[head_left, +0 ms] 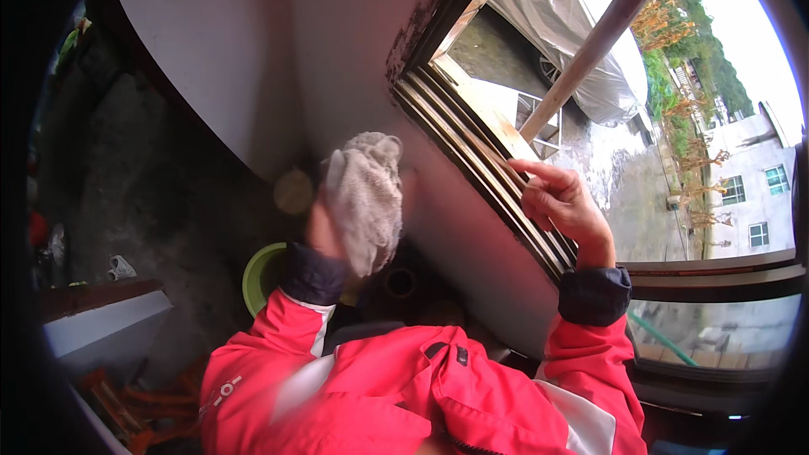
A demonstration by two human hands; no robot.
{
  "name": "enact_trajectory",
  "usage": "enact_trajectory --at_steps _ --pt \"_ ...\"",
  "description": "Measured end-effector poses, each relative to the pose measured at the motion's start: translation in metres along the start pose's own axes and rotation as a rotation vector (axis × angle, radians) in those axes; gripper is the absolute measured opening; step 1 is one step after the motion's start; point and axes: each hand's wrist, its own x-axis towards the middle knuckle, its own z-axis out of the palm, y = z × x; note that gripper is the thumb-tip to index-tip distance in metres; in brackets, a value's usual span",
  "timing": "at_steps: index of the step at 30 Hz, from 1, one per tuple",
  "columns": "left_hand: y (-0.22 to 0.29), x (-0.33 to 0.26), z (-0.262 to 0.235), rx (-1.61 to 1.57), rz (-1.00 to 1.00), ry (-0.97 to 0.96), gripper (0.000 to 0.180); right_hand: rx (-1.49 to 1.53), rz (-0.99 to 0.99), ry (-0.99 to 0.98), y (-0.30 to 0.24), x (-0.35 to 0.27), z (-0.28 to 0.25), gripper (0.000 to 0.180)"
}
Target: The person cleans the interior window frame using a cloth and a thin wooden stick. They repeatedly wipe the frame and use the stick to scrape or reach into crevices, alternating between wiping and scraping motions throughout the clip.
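Note:
My left hand is raised and grips a crumpled grey-white cloth, which hangs over the hand and hides most of the fingers. It is held in front of the pale wall just left of a window. My right hand rests on the ridged metal window track along the sill, forefinger stretched out along the rails, holding nothing. Both arms wear red jacket sleeves with dark cuffs.
The open window frame has dark, dirty edges; a metal bar crosses it. Outside are a covered car, wet ground and buildings. Below my left arm sits a green basin on a dark floor, with a white ledge at left.

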Motion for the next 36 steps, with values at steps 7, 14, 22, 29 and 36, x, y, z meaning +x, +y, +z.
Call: enact_trajectory --at_steps 7,14,22,29,36 --pt "0.026 -0.041 -0.005 -0.011 0.083 0.114 0.045 0.38 -0.113 -0.033 -0.023 0.051 0.025 0.036" --pt "0.04 -0.062 0.006 0.07 0.018 0.15 0.058 0.123 -0.29 0.103 -0.02 0.08 0.026 0.033" --pt "0.025 -0.075 0.007 -0.018 0.082 0.274 0.057 -0.408 -0.394 0.16 -0.02 0.095 0.033 0.029" --pt "0.022 -0.078 0.008 -0.033 0.036 0.208 0.055 -0.797 -0.609 0.451 -0.011 0.107 0.031 0.023" --pt "0.022 -0.078 0.005 -0.013 -0.017 0.26 0.055 -1.126 -0.578 0.473 0.003 0.119 0.007 0.028"
